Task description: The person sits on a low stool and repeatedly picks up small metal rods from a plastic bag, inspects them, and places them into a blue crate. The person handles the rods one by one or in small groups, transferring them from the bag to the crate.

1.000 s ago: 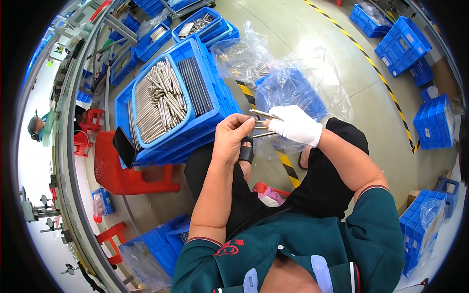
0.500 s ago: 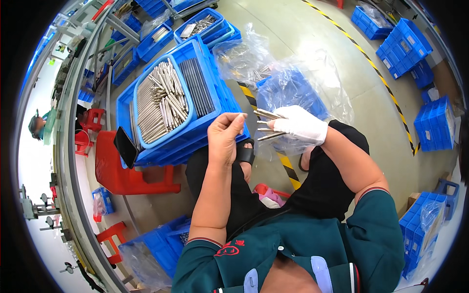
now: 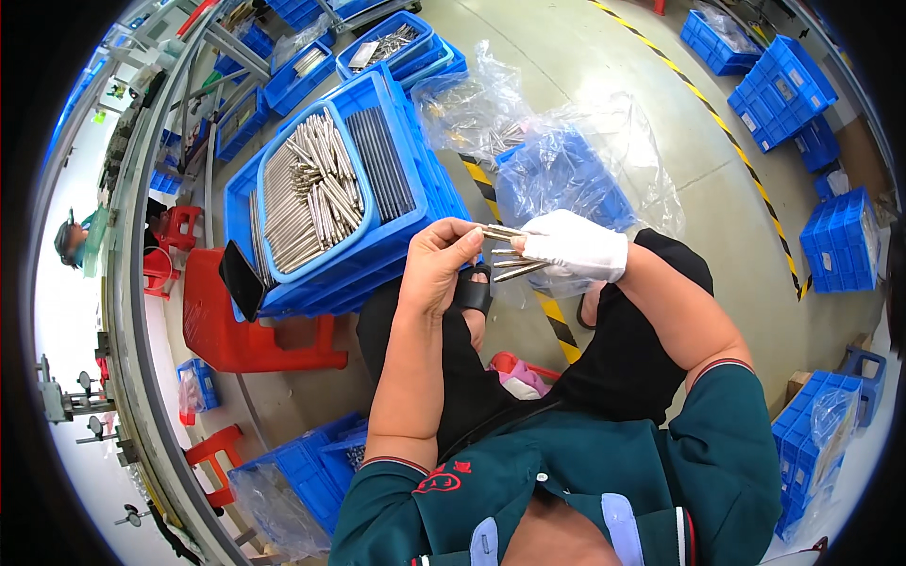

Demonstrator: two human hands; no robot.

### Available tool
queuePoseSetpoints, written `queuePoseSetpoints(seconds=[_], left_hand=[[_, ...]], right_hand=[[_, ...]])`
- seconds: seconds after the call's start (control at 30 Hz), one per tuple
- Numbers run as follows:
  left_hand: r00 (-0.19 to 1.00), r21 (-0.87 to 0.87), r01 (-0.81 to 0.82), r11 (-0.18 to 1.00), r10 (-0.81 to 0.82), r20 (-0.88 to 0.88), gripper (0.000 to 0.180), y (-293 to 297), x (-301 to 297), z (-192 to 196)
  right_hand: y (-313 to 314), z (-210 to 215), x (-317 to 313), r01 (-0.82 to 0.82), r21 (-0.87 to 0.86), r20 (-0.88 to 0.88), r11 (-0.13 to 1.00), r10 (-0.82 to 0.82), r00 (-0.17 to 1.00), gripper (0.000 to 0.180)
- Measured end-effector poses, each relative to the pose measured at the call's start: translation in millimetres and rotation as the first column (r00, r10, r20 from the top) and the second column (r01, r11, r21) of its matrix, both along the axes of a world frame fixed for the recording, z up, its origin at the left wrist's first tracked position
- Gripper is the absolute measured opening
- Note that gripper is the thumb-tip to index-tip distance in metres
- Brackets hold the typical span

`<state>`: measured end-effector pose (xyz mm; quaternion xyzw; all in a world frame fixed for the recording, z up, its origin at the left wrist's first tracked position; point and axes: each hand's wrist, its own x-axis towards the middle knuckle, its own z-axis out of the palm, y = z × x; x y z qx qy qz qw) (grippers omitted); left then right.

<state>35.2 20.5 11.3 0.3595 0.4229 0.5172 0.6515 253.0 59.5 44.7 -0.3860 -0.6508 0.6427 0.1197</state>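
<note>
Several slim metal rods (image 3: 518, 271) stick out, fanned apart, from my right hand (image 3: 576, 246), which wears a white glove and is closed around them. My bare left hand (image 3: 442, 261) pinches the tip of the uppermost rod between thumb and fingers. To the left, a light-blue tray (image 3: 371, 219) heaped with similar shiny rods rests on a large blue crate (image 3: 436, 209). Darker rods (image 3: 379, 165) lie lined up beside that tray.
A plastic-lined blue crate (image 3: 566, 184) stands on the floor beyond my hands, with loose clear plastic (image 3: 477, 99) near it. A red stool (image 3: 212, 316) is at left, by a metal-framed bench. More blue crates (image 3: 840, 241) stand along the right.
My left hand has moved slightly right and now touches the top rod's end, where a gap was before. My right hand has shifted a little left with the rods.
</note>
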Motion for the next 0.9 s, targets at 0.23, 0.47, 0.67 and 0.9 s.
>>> queuePoseSetpoints(seconds=[0.23,0.47,0.67,0.9], left_hand=[[0.999,0.013,0.02,1.0,-0.02,-0.031,0.013,2,-2,-5],[0.996,0.001,0.088,0.996,-0.088,-0.017,0.012,-2,-2,3],[0.995,0.0,-0.008,1.0,0.008,-0.102,0.015,-2,1,8],[0.995,-0.011,0.035,0.999,-0.035,-0.088,0.015,-1,4,7]], right_hand=[[2,-1,0,-0.039,0.068,0.043,0.997,0.036,0.998,0.04],[-1,-1,1,-0.002,0.058,-0.018,0.998,0.003,1.0,0.044],[-2,-3,0,0.008,0.186,0.05,0.982,-0.018,0.999,0.04],[-3,8,0,-0.087,0.122,0.147,0.989,0.069,0.987,0.036]])
